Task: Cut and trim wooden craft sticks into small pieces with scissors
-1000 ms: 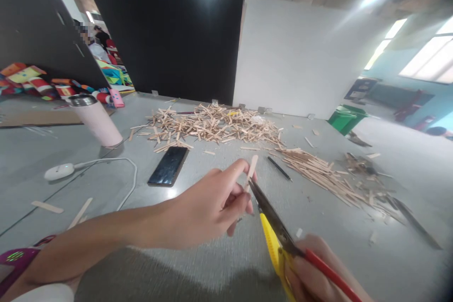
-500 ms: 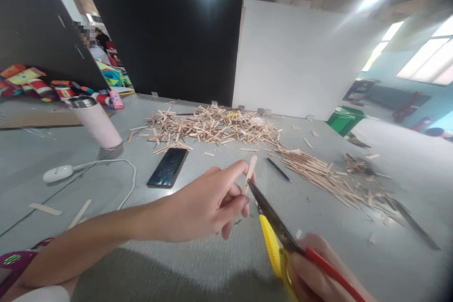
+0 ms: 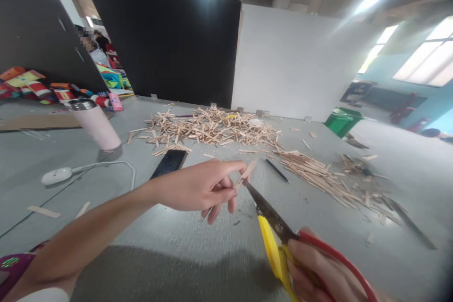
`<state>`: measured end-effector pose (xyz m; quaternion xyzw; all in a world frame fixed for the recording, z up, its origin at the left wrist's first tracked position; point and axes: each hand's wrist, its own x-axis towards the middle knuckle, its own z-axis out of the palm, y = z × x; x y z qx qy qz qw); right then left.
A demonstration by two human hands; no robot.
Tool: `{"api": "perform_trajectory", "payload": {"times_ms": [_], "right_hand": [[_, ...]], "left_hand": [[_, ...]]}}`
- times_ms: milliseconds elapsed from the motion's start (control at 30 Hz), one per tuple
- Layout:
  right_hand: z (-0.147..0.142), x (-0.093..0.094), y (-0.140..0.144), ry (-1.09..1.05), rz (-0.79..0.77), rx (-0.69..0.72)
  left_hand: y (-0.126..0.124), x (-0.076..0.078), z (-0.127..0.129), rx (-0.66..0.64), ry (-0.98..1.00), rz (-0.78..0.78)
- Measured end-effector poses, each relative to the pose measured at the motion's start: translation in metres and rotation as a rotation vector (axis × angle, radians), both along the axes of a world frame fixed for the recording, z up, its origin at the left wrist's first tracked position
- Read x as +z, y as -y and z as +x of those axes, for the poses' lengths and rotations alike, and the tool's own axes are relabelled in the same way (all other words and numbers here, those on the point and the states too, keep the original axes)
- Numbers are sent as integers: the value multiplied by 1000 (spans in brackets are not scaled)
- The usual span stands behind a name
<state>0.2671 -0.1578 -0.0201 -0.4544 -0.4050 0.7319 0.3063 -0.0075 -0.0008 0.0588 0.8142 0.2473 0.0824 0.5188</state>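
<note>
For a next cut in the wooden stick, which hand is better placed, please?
Probably the right hand: it holds the scissors, their tip close to the wooden craft stick, while the left hand holds that stick.

Two hands are in use, one left hand (image 3: 201, 184) and one right hand (image 3: 314, 264), with one pair of scissors (image 3: 271, 214) and one held wooden stick (image 3: 249, 169) between them. Two loose sticks (image 3: 44, 211) lie at the table's left. There are two main piles: one heap of short wooden pieces (image 3: 208, 128) and one spread of long sticks (image 3: 314, 174), both too tangled to count. Also one smartphone (image 3: 170, 162), one pen (image 3: 278, 171), one pink bottle (image 3: 95, 125), one white cable (image 3: 116, 162), one green bin (image 3: 340, 123), two dark panels (image 3: 170, 47) and one white panel (image 3: 290, 61).
</note>
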Motion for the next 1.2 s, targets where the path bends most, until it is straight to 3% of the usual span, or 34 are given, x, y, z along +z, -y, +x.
{"api": "perform_trajectory", "payload": {"times_ms": [67,200,367,567,700,1200], "right_hand": [[-3,-6,-11,-105,-34,23],[-5,-12,-26,-233,-52,-62],[3,-14,-21,-146,197,-52],[9,-6,-5,-11,151,-7],[6,-8,-8,15,264,64],[-4,-13,-8,84,282,66]], "left_hand": [[-4,-1,1,-8,23,-60],[-5,2,2,16,68,-106],[0,6,1,46,88,-116],[11,3,4,85,132,-71],[21,-1,8,113,129,-46],[38,-5,16,189,147,137]]}}
